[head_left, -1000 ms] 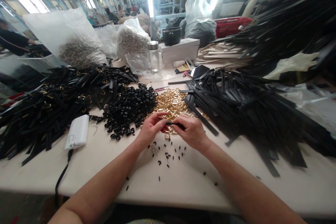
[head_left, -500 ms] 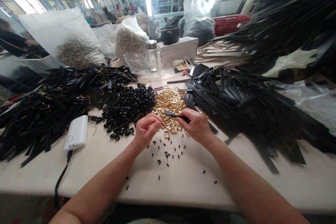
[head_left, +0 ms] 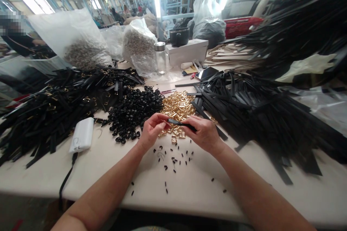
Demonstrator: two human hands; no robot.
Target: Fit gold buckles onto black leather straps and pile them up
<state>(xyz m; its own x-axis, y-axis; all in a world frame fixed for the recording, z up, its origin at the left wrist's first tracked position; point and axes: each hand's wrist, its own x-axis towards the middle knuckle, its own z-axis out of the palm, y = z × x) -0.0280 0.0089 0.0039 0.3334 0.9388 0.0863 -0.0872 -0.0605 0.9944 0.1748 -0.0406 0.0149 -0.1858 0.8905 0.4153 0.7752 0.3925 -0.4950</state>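
1. Black strap, one, short visible length: held up over the near side of the gold buckles, between both hands; no buckle visible on the exposed part.
2. Right hand: closed on the strap, thumb against fingers.
3. Left hand: fingers curled, narrow gap, at the strap's left end; pinch or mere touch, cannot tell.
4. Done, by appearance: heap of buckled straps at left, gold fittings showing among the black lengths.
5. Left, by judgement: much; large heap of plain straps at right, no fittings visible there; plentiful loose buckles at centre; full pile of black loops beside them.
6. Strap in hand, stage: apparently without fittings; hidden portion, cannot tell.
7. Long axis: crosswise, nearly level, sloping slightly down toward the right hand.
8. Pointing: free end leftward, to the left fingertips; opposite end within the right hand.
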